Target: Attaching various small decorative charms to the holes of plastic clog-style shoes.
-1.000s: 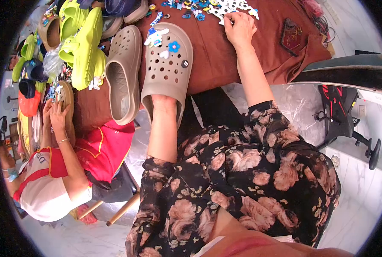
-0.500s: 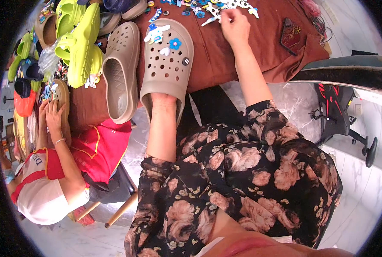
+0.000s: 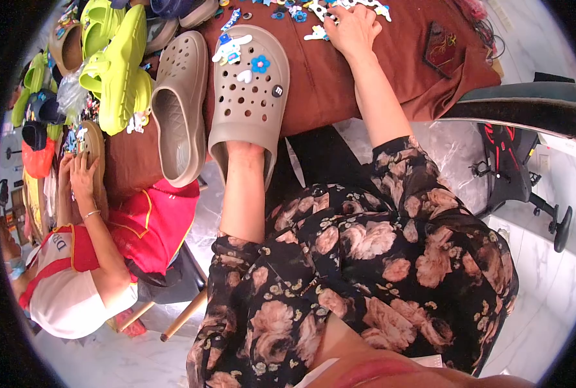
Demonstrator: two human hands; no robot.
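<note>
Inside a taupe clog (image 3: 248, 103) at the table's near edge sits my left hand (image 3: 245, 150); only the wrist shows, and its fingers are hidden. Charms on the clog's upper include a white long-eared figure (image 3: 232, 50), a blue flower (image 3: 260, 64), a white heart (image 3: 244, 77) and a dark round button (image 3: 277, 91). My right hand (image 3: 354, 31) reaches over loose white charms (image 3: 378, 9) at the far side, fingers bent and spread, thumb side touching the pile. Beside it lies a small white, blue and yellow charm (image 3: 316, 33).
The mate clog (image 3: 179, 110) stands left of mine, near lime-green clogs (image 3: 121, 71). At the far left a co-worker's hands (image 3: 83, 174) rest on another clog. A dark patterned pad (image 3: 440, 50) lies on the brown cloth (image 3: 394, 71) at right.
My right hand has shifted slightly left and up into the charms, its fingers now more spread. The small charm beside it has turned and lies apart from the fingers. The left hand stays in the clog.
</note>
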